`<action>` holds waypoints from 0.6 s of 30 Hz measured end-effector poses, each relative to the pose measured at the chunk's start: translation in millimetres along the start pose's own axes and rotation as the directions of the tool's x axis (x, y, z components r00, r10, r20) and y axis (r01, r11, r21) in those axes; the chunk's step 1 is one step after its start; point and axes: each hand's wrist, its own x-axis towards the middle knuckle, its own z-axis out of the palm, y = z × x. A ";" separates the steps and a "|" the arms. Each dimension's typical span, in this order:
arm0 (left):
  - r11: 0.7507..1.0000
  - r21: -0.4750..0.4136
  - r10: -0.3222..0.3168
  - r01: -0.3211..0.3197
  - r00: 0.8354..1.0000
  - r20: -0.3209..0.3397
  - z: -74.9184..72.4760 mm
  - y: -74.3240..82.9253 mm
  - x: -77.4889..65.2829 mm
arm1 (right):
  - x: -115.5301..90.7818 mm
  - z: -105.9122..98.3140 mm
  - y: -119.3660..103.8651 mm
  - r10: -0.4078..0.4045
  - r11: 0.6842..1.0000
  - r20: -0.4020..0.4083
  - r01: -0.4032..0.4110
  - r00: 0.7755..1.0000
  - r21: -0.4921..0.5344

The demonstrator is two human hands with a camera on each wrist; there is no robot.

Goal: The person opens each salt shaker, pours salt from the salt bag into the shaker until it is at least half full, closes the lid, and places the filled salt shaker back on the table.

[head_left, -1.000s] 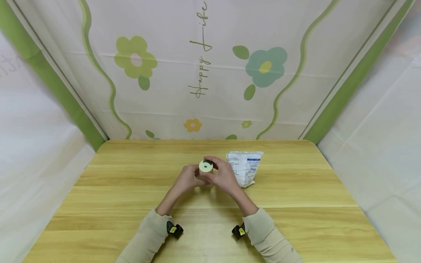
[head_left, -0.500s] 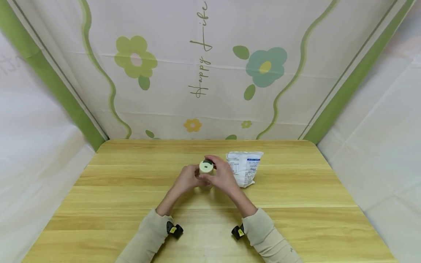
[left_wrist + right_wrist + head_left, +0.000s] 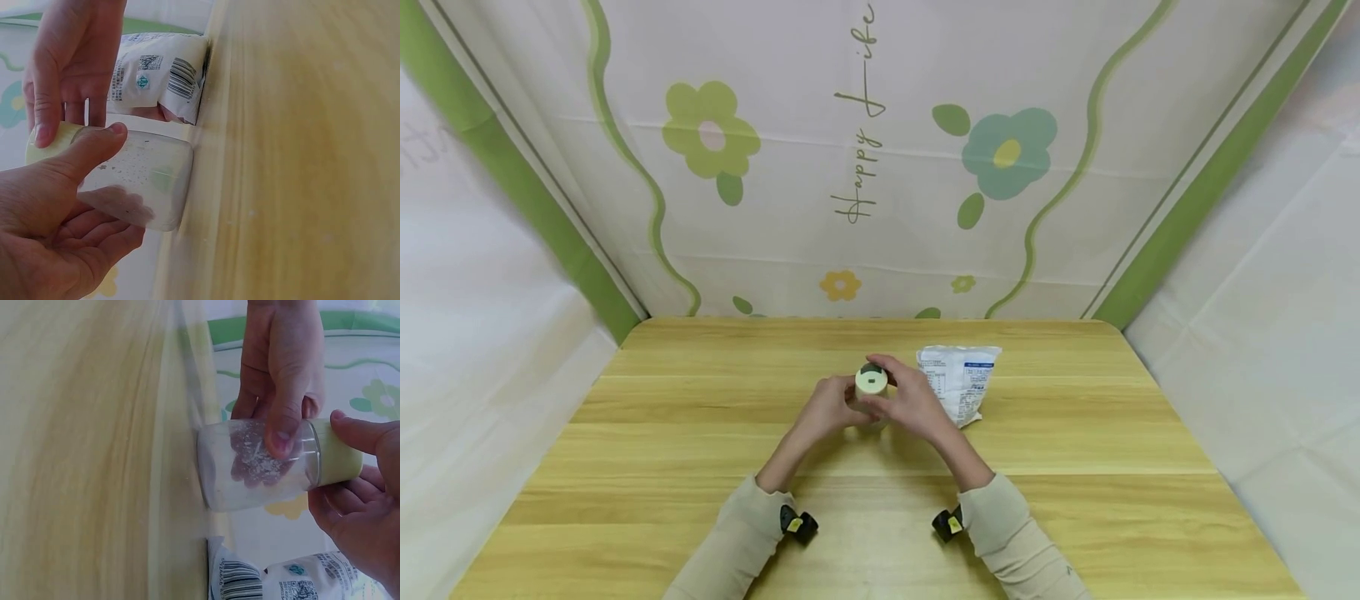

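Note:
A clear seasoning jar (image 3: 219, 465) with a pale green lid (image 3: 871, 382) stands upright at the tabletop, between both hands. White specks cling to its inner wall. My left hand (image 3: 829, 408) grips the jar's clear body, thumb on one side and fingers curled round the other, as the left wrist view shows. My right hand (image 3: 912, 403) holds the lid at the top, thumb on the near side and fingers on the far side. A dark green patch shows on the lid's far edge, beside the right fingertips.
Just right of the right hand, a white printed plastic packet (image 3: 961, 383) stands on the wooden table (image 3: 700, 433), with a barcode visible in the wrist views. A flowered fabric wall (image 3: 775, 208) rises behind the table's far edge.
The lid has turned slightly counterclockwise seen from above; its dark patch shifts from the upper right towards the top. Both hands keep their hold, and the packet has stayed put.

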 end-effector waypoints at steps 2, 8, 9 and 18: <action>1.000 0.000 -0.005 0.005 1.000 -0.001 0.1 -0.4 -0.1 | 0.0 -0.6 0.0 0.006 1.000 0.013 -0.006 1.000 0.003; 1.000 -0.003 -0.020 0.020 1.000 -0.003 0.0 -1.1 -0.1 | 0.3 3.8 1.0 0.010 1.000 -0.049 -0.010 0.999 0.000; 1.000 -0.004 -0.019 0.019 1.000 -0.003 0.1 -1.0 -0.1 | 0.4 4.9 1.4 0.007 1.000 -0.068 -0.008 0.998 -0.004; 1.000 -0.009 0.005 -0.005 1.000 -0.001 -0.4 -0.1 -0.9 | -1.3 5.2 0.6 -0.049 0.997 -0.098 0.043 0.994 -0.058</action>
